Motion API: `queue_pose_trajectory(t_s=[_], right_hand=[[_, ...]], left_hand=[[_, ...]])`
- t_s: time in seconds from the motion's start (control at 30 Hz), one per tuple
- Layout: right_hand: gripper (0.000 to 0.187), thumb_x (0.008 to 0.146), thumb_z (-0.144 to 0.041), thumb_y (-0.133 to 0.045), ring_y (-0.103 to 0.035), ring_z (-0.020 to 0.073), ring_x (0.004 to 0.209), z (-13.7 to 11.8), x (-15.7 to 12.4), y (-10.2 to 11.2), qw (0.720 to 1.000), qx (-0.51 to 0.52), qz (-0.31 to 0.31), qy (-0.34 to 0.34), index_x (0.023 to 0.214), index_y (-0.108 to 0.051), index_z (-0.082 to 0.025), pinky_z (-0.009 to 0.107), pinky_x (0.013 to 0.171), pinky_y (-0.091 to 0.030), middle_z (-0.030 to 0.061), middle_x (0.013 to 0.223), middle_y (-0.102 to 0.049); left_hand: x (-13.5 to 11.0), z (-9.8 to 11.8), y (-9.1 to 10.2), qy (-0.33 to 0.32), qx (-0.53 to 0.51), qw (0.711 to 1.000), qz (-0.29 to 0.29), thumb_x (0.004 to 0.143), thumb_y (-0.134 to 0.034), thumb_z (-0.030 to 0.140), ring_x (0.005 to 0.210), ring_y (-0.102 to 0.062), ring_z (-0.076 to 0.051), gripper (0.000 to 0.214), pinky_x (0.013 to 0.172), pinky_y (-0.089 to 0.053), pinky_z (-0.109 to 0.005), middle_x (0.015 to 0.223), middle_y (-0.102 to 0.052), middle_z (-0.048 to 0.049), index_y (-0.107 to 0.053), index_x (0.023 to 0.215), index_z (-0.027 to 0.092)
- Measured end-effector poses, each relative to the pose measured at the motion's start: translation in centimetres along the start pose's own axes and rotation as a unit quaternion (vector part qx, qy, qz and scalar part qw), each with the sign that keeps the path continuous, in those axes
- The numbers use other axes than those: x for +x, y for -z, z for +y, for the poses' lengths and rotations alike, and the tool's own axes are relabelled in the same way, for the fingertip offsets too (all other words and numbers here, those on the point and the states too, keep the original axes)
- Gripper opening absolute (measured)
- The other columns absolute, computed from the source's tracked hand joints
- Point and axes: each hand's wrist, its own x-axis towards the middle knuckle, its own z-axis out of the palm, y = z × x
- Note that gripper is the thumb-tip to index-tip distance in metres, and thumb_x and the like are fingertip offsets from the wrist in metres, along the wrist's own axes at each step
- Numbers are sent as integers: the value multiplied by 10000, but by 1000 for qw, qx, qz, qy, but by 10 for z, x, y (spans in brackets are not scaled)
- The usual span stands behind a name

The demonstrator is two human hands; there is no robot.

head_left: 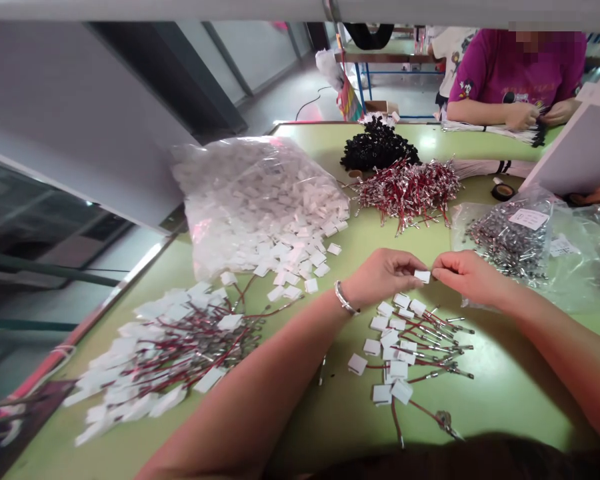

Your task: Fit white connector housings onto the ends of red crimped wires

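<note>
Over the middle of the green table, my left hand (394, 272) pinches a small white plastic connector housing (422, 275) between thumb and fingers. Close beside it on the right, my right hand (457, 270) is closed in a pinch; whatever lies between its fingertips is too small and hidden to name. Just below both hands lies a loose group of red wires (423, 330) with silvery metal ends, many fitted with white housings (390, 338). A bag of loose white housings (265, 200) spills its contents to the left of my left hand.
A big heap of wired housings (165, 353) covers the table's left. Farther back lie red wires (407, 190) and black parts (379, 143). A bag of metal parts (510, 237) sits right, near black tape (503, 192). Across the table, a person (517, 80) handles white wires.
</note>
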Motion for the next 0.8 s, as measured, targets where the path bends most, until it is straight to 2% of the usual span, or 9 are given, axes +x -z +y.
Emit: queue_pose_trajectory(t_s=[0.13, 0.27, 0.33, 0.43, 0.5, 0.57, 0.67, 0.73, 0.8], right_hand=[[202, 820, -301, -454, -427, 111, 537, -1, 1, -8, 1000, 16, 25, -9, 670, -545, -203, 239, 512, -313, -31, 574, -506], [233, 826, -323, -445, -427, 112, 501, -2, 1, -14, 999, 29, 19, -15, 630, -500, -207, 243, 520, -327, -47, 514, -478], [265, 838, -353, -437, -440, 116, 496, -2, 0, -15, 999, 28, 20, -12, 622, -488, -209, 247, 528, -337, -45, 508, -489], [267, 841, -363, -446, -480, 130, 528, 2, 2, -15, 999, -21, 50, 9, 645, -533, -205, 259, 550, -343, -25, 555, -551], [254, 838, -349, -460, -502, 141, 551, 6, 4, -16, 996, -59, 66, 10, 667, -578, -204, 267, 556, -343, -10, 591, -589], [242, 840, -323, -469, -530, 149, 593, 9, 4, -19, 993, -90, 70, 10, 695, -621, -204, 271, 574, -355, 8, 652, -628], [229, 843, -257, -481, -560, 149, 692, 5, 0, -26, 985, -153, 70, 44, 719, -664, -200, 270, 631, -382, 45, 786, -655], [235, 841, -234, -494, -549, 141, 683, -2, -4, -30, 978, -195, 43, 61, 688, -667, -193, 267, 621, -380, 54, 794, -644], [245, 844, -255, -512, -535, 134, 652, -9, -6, -31, 974, -212, -13, 80, 667, -671, -197, 267, 597, -374, 47, 772, -641]], left_hand=[[1, -10, -8, 13, -32, 999, 10, 705, -647, 231, 544, -511, -88, 243, 531, -445, -233, 603, -575, 7, -664, 921, 122], [1, -10, -12, -3, -16, 999, 28, 711, -640, 221, 535, -479, -75, 195, 538, -430, -222, 607, -562, 19, -657, 879, 123], [2, -3, -3, -16, 21, 1000, 3, 721, -638, 238, 570, -502, -86, 196, 573, -445, -229, 643, -585, 7, -653, 882, 126], [-1, 10, 29, -42, 150, 987, -38, 700, -690, 319, 758, -579, -144, 325, 698, -481, -264, 847, -650, -52, -650, 968, 139], [-6, 13, 57, -29, 273, 961, 20, 705, -687, 372, 889, -582, -189, 419, 784, -477, -300, 1014, -641, -84, -632, 1063, 160], [-13, 9, 83, 30, 401, 912, 85, 760, -605, 326, 934, -576, -215, 298, 844, -457, -332, 1022, -630, -87, -654, 1011, 173], [-18, -10, 107, 144, 513, 844, 62, 717, -558, 212, 934, -587, -255, 369, 791, -461, -338, 1040, -613, -103, -641, 1076, 183], [-15, -23, 112, 158, 535, 829, 22, 714, -517, 170, 923, -595, -268, 346, 744, -456, -327, 1014, -621, -113, -656, 1030, 179], [-11, -32, 111, 150, 545, 825, -1, 711, -508, 160, 929, -592, -276, 306, 738, -445, -324, 978, -642, -112, -664, 974, 174]])
